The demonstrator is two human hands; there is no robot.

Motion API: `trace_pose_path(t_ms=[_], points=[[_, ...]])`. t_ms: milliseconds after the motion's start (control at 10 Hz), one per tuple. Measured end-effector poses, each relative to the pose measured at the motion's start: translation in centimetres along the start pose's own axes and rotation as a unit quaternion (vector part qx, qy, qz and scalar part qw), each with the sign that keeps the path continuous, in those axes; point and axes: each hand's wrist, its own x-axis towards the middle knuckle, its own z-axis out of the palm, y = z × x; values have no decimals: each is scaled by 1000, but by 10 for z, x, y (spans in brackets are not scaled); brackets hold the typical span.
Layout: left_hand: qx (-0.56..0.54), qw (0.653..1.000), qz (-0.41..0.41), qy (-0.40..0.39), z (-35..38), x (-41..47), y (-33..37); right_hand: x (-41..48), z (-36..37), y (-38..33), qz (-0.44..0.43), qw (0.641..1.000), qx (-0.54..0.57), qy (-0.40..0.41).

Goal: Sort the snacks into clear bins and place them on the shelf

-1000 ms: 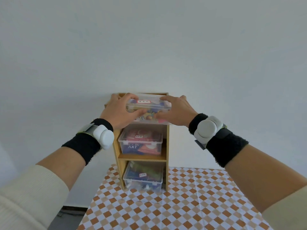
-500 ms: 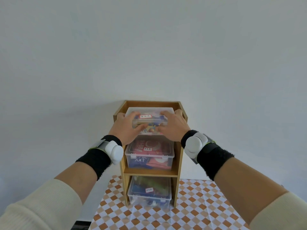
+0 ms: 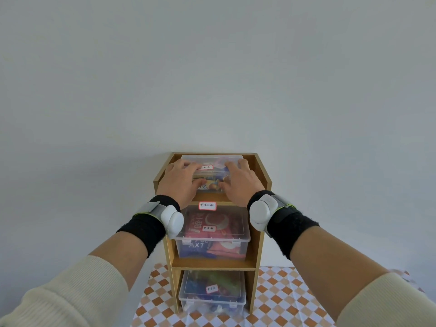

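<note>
Since half a second ago the clear lidded plastic bin of snacks (image 3: 211, 172) sits deeper in the top compartment of the small wooden three-tier shelf (image 3: 259, 244), no longer overhanging its front edge. Left hand (image 3: 180, 185) and right hand (image 3: 240, 184) both grasp the bin's front corners, fingers over the lid, thumbs on the front wall, forearms reaching forward, black wristbands with white sensors. Middle bin (image 3: 213, 234) and bottom bin (image 3: 212, 291) fill the lower tiers. Shelf stands at the far edge of the orange-and-white checkered table (image 3: 283, 300).
</note>
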Motion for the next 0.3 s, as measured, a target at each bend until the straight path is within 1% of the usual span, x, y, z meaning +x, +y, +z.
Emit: trace_pose_path(t_ms=[200, 300], points=[[14, 1000, -8, -26, -6, 3, 7, 2, -8, 2, -13, 999, -10, -31], [82, 995, -3, -57, -14, 9, 16, 2, -18, 3, -44, 997, -20, -62]])
